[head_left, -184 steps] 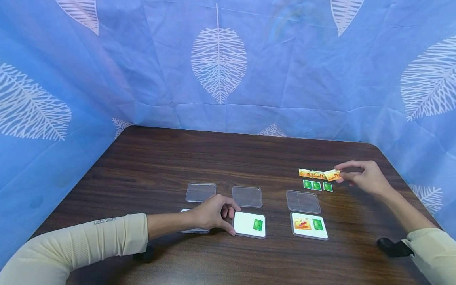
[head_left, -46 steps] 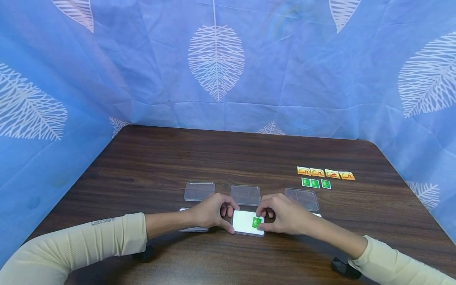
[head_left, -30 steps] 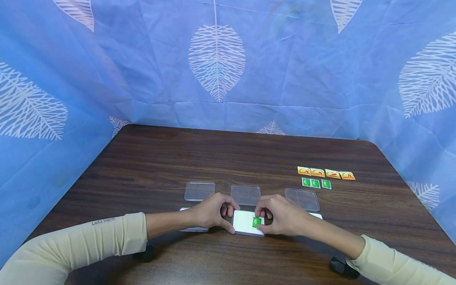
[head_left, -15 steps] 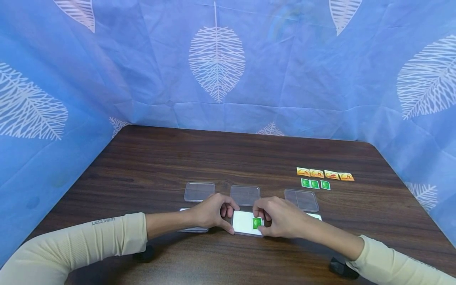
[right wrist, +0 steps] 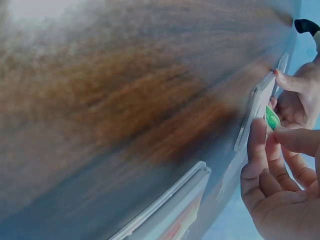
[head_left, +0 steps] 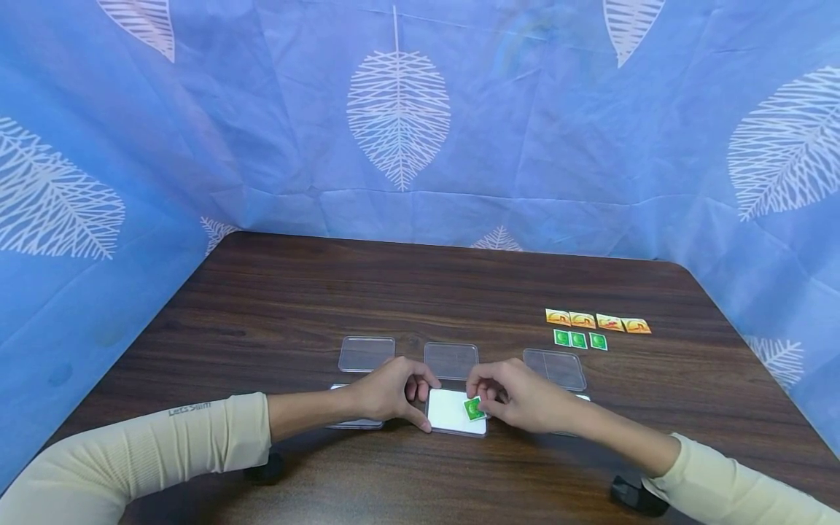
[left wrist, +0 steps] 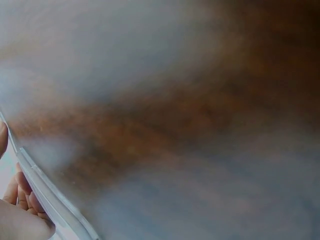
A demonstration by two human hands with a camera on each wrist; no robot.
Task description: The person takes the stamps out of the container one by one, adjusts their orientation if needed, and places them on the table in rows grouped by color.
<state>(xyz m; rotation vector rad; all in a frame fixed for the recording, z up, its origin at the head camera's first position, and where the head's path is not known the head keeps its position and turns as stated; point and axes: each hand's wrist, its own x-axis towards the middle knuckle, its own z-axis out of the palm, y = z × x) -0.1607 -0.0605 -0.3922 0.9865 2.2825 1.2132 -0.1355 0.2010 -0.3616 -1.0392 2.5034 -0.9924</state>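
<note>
In the head view, a flat clear plastic case (head_left: 448, 413) with a white insert lies at the table's front middle. My left hand (head_left: 392, 390) holds its left edge, thumb at the near corner and forefinger at the far one. A green stamp (head_left: 473, 409) is pinched by my right hand (head_left: 520, 395) over the case's right part, turned askew. The right wrist view shows the stamp (right wrist: 271, 118) between thumb and fingertip, tilted up from the white surface. In the left wrist view only part of the left hand (left wrist: 22, 217) and a case edge (left wrist: 57, 200) appear.
Three clear lids stand in a row behind: left lid (head_left: 367, 354), middle lid (head_left: 451, 360), right lid (head_left: 555, 369). Cases left (head_left: 357, 424) and right (head_left: 582, 397) are mostly hidden by my arms. Orange stamps (head_left: 582, 320) and green stamps (head_left: 578, 340) lie at back right.
Earlier my right hand held an orange stamp by the orange row, then came to the case. Just now the green stamp has turned askew in its fingers. The left hand stays put.
</note>
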